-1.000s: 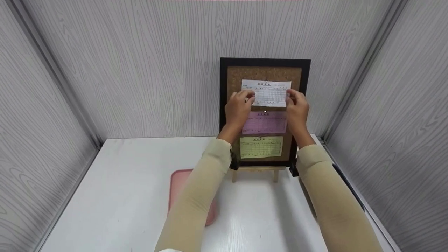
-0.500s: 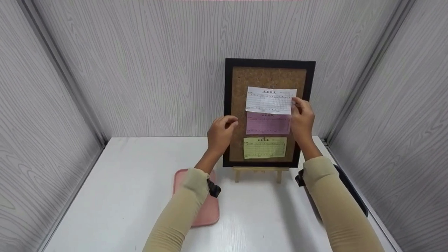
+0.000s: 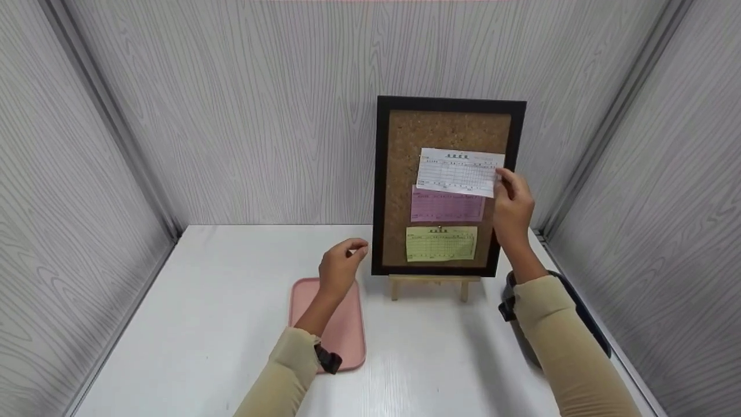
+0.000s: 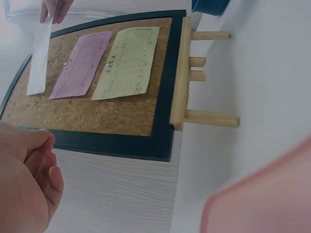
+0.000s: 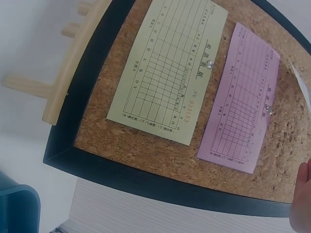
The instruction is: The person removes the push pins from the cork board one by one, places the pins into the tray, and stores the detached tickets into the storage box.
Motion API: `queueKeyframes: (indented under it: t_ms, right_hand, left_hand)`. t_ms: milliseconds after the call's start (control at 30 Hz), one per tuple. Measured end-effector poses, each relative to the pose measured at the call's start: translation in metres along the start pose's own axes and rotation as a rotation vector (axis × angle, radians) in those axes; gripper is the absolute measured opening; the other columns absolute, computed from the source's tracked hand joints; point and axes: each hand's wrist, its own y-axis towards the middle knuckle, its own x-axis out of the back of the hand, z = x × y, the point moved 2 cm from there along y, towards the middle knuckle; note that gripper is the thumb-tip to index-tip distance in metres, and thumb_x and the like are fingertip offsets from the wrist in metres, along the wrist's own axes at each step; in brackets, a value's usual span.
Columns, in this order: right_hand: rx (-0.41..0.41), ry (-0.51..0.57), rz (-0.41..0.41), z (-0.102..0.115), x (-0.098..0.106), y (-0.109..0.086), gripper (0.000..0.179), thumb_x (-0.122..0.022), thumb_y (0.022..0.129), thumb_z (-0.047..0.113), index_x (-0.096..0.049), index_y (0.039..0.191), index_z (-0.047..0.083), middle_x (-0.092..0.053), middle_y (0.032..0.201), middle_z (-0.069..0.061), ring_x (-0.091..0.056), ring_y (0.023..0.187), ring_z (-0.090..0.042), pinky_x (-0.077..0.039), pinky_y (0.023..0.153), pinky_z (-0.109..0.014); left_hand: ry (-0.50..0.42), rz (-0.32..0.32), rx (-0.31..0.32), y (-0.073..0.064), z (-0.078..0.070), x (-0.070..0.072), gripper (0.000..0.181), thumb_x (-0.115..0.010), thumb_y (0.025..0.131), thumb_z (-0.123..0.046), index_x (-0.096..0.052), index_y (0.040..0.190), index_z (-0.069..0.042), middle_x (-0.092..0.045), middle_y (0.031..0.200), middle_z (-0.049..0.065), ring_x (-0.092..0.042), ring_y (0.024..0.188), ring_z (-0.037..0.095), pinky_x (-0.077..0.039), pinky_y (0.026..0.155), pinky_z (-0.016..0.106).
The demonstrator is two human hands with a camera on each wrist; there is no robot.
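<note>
My right hand (image 3: 514,202) pinches the right edge of a white receipt slip (image 3: 457,172), which tilts down to the right in front of the corkboard (image 3: 402,231). In the left wrist view the white slip (image 4: 39,63) stands edge-on, away from the cork. Below it a pink receipt slip (image 3: 446,207) is pinned, its top partly hidden in the head view. A yellow-green receipt slip (image 3: 441,246) is pinned lowest. My left hand (image 3: 338,269) is left of the board over a pink tray, its fingers loosely curled; nothing shows between them in the left wrist view (image 4: 29,179).
The black-framed board leans on a small wooden easel (image 3: 431,279) on the white table (image 3: 231,278). The pink tray (image 3: 347,333) lies front left of it. A dark blue bin (image 3: 524,339) stands at the right, partly behind my right forearm. Grey panels enclose the table.
My left hand has let go of the white slip's left side and dropped down to the left. My right hand has moved the slip down and rightward, away from its upper spot.
</note>
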Motion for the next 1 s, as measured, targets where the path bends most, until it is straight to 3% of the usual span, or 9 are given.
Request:
queueKeyframes:
  t_ms: [300,533,667,833,1000]
  right_hand:
    - [-0.068,0.028,-0.023,-0.009,0.027,-0.021,0.031,-0.054,0.104,0.011,-0.063,0.134,0.009,-0.061,0.132,-0.006,-0.056,0.103,-0.011,-0.045,0.082,-0.020]
    - [-0.185,0.026,-0.075,-0.017,0.057,-0.046,0.034,-0.054,0.104,0.014,-0.061,0.137,0.013,-0.058,0.136,-0.004,-0.055,0.109,-0.010,-0.044,0.087,-0.018]
    - [-0.213,0.069,-0.098,-0.025,0.073,-0.060,0.034,-0.054,0.104,0.012,-0.061,0.137,0.012,-0.059,0.132,-0.005,-0.054,0.112,-0.012,-0.045,0.089,-0.016]
    - [-0.236,0.088,-0.150,-0.039,0.091,-0.076,0.034,-0.057,0.102,0.011,-0.062,0.136,0.009,-0.062,0.123,-0.003,-0.056,0.104,-0.012,-0.045,0.082,-0.015]
    - [-0.296,0.080,-0.198,-0.057,0.114,-0.096,0.035,-0.059,0.102,0.014,-0.063,0.136,0.008,-0.062,0.118,0.003,-0.054,0.099,-0.010,-0.044,0.077,-0.013]
  left_hand:
    - [-0.025,0.012,0.040,-0.034,0.021,0.018,0.014,-0.069,0.096,-0.025,-0.077,0.106,-0.019,-0.076,0.100,-0.007,-0.061,0.085,0.012,-0.048,0.072,0.030]
    - [0.012,0.037,0.097,-0.056,0.039,0.028,0.013,-0.070,0.096,-0.025,-0.077,0.106,-0.022,-0.075,0.099,-0.007,-0.061,0.085,0.013,-0.048,0.068,0.032]
    - [0.057,0.034,0.119,-0.066,0.050,0.033,0.015,-0.071,0.095,-0.027,-0.077,0.107,-0.022,-0.075,0.100,-0.009,-0.062,0.090,0.014,-0.050,0.072,0.035]
    - [0.096,0.041,0.134,-0.077,0.062,0.037,0.012,-0.071,0.095,-0.025,-0.077,0.105,-0.024,-0.075,0.100,-0.010,-0.065,0.093,0.015,-0.052,0.079,0.039]
    - [0.132,0.065,0.141,-0.084,0.072,0.034,0.010,-0.071,0.094,-0.025,-0.076,0.102,-0.028,-0.075,0.098,-0.012,-0.065,0.090,0.013,-0.052,0.076,0.037]
